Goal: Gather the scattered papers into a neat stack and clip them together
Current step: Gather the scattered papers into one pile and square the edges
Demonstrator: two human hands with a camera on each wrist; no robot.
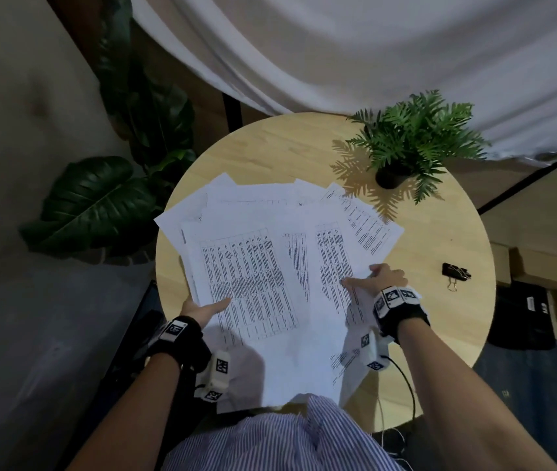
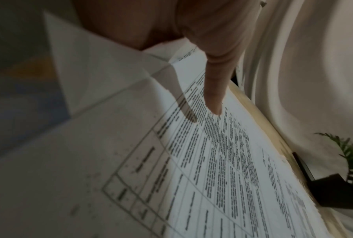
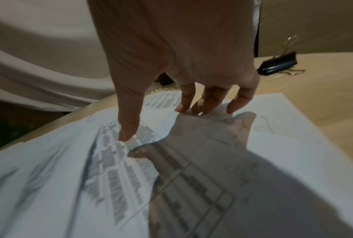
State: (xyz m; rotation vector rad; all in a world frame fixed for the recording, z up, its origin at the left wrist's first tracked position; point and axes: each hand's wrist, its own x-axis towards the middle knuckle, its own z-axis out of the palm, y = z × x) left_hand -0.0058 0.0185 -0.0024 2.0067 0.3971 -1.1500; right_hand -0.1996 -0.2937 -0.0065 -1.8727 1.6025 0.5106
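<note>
Several printed white papers (image 1: 253, 266) lie fanned and overlapping on a round wooden table (image 1: 270, 147), partly lifted toward me. My left hand (image 1: 199, 309) holds their left edge, thumb (image 2: 214, 90) pressed on the top sheet (image 2: 212, 161) and fingers hidden beneath. My right hand (image 1: 375, 277) pinches the right side of the papers (image 3: 69, 161). Its thumb (image 3: 128, 125) lies on top and its fingers (image 3: 183, 103) curl under the sheet edge. A black binder clip (image 1: 455, 271) rests on the table to the right of that hand, untouched, and shows in the right wrist view (image 3: 277, 64).
A small potted fern (image 1: 413, 141) stands at the table's far right. White draped cloth (image 1: 372, 45) hangs behind the table. A large-leafed plant (image 1: 97, 202) sits on the floor to the left. Bare wood (image 3: 324, 96) lies around the clip.
</note>
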